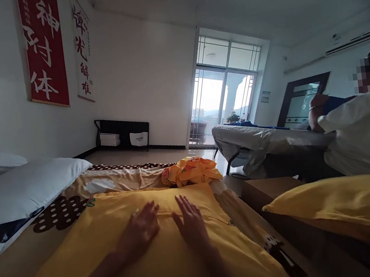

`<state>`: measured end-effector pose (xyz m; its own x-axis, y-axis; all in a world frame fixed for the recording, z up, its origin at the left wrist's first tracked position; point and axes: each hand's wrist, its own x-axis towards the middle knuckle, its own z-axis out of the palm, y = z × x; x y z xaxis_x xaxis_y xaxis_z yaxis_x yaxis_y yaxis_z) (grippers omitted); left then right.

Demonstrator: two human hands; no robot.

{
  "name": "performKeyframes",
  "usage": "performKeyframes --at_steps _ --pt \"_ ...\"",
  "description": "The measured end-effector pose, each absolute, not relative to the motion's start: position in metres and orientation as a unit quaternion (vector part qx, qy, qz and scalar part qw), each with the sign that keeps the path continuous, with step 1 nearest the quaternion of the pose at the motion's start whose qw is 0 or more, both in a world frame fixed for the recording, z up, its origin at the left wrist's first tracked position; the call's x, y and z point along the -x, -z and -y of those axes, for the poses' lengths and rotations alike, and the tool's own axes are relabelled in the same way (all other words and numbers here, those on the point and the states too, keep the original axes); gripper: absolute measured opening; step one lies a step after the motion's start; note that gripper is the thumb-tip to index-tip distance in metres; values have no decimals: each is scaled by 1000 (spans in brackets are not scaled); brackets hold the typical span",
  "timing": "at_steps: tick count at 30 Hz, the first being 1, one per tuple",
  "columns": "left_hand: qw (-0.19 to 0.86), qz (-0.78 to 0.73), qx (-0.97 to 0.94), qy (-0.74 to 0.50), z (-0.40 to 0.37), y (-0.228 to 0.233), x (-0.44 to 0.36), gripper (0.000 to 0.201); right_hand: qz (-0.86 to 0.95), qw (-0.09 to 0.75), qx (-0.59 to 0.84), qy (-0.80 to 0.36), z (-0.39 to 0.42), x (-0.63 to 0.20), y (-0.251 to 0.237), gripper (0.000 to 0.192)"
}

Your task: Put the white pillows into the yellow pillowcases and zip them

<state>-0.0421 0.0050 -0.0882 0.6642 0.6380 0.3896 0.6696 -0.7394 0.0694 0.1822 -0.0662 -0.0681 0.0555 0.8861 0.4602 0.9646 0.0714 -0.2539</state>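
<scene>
A yellow pillowcase [94, 253] lies spread in front of me on a brown patterned sheet [170, 159], with a seam running across its upper part. My left hand [142, 227] rests on it left of the middle, fingers stretched forward. To the right, my right hand [192, 223] lies palm down on the same cloth with its fingers slightly apart. Neither hand grips anything. Just beyond them sits a crumpled orange-yellow cloth [192, 171] with printed figures. Whether a pillow is inside the pillowcase I cannot tell.
White pillows [32, 184] lie on the left. At right, a yellow pillow [344, 202] rests over a cardboard box [268, 186]. Behind it, a person in a white shirt [363, 134] is beside a plastic-covered table [266, 139]. A black bench [123, 130] stands against the far wall.
</scene>
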Motion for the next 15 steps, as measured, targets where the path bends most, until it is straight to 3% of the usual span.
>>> performKeyframes --at_steps 3,6,11,15 --pt "29 341 921 184 -2 114 30 53 699 200 686 -22 47 -182 82 59" --pt "23 368 909 195 -6 128 53 52 665 174 726 -26 43 -220 95 63" --pt "47 526 828 189 -25 146 148 55 584 126 801 -32 68 -299 118 63" --pt "66 536 823 175 -36 188 238 49 574 105 812 -12 105 -341 152 61"
